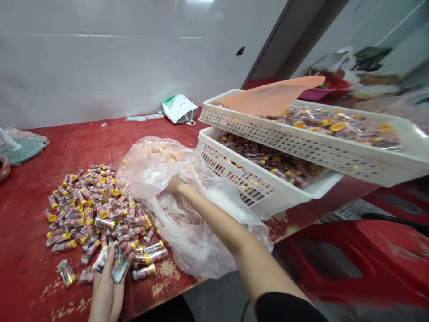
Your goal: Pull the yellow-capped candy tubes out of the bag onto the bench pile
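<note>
My left hand (109, 286) is at the table's front edge, thumb and fingers closed round a small shiny printed packet (118, 264). Just beyond it lies a heap of small clear tubes (97, 210) with yellow ends and brownish contents. My right arm reaches across into a large clear plastic bag (214, 232). At the bag's mouth, my right hand (174, 184) is partly covered by the film and its fingers are hidden. Yellow-ended pieces show faintly through the far part of the bag.
Right of the bag, a white perforated crate (258, 192) full of similar tubes carries a second, tilted crate (301, 152) with an orange sheet (268, 98) over part of it. A white-green bag (180, 108) stands by the wall. A red stool (395, 241) is at the lower right.
</note>
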`<act>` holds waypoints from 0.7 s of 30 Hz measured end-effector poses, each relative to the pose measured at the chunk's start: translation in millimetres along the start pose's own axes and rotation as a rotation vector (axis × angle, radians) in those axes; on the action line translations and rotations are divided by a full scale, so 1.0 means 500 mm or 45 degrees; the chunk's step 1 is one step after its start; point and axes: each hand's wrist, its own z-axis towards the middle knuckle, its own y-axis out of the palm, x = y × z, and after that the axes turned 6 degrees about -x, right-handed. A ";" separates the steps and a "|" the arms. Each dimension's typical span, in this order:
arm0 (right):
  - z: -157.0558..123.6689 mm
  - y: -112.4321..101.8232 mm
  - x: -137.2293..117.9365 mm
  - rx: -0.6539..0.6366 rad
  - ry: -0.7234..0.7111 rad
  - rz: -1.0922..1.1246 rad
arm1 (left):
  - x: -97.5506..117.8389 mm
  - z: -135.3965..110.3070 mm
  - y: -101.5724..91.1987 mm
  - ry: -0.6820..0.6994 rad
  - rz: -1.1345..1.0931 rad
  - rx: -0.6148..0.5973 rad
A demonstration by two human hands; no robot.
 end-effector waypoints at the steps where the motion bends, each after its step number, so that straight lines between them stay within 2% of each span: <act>1: -0.022 0.004 0.005 -0.008 -0.017 0.042 | 0.006 -0.003 -0.001 -0.009 -0.018 -0.003; 6: -0.172 -0.013 0.068 0.000 -0.056 0.317 | 0.013 -0.016 -0.003 -0.024 0.034 -0.089; 8: -0.212 -0.026 0.084 0.105 -0.006 0.422 | 0.004 -0.022 0.005 -0.037 0.049 -0.085; 10: -0.228 -0.026 0.074 0.237 0.053 0.514 | -0.009 -0.030 0.020 -0.063 0.053 -0.070; 12: -0.230 -0.009 0.031 0.324 0.067 0.610 | -0.025 -0.038 0.039 -0.132 0.033 -0.065; 15: -0.244 0.034 -0.084 0.333 -0.008 0.768 | -0.046 -0.047 0.068 -0.226 -0.020 -0.047; 18: -0.279 0.069 -0.200 0.172 -0.146 1.042 | -0.059 -0.051 0.083 -0.254 -0.080 -0.096; 21: -0.301 0.079 -0.258 0.032 -0.184 1.268 | -0.063 -0.053 0.080 -0.195 -0.089 -0.159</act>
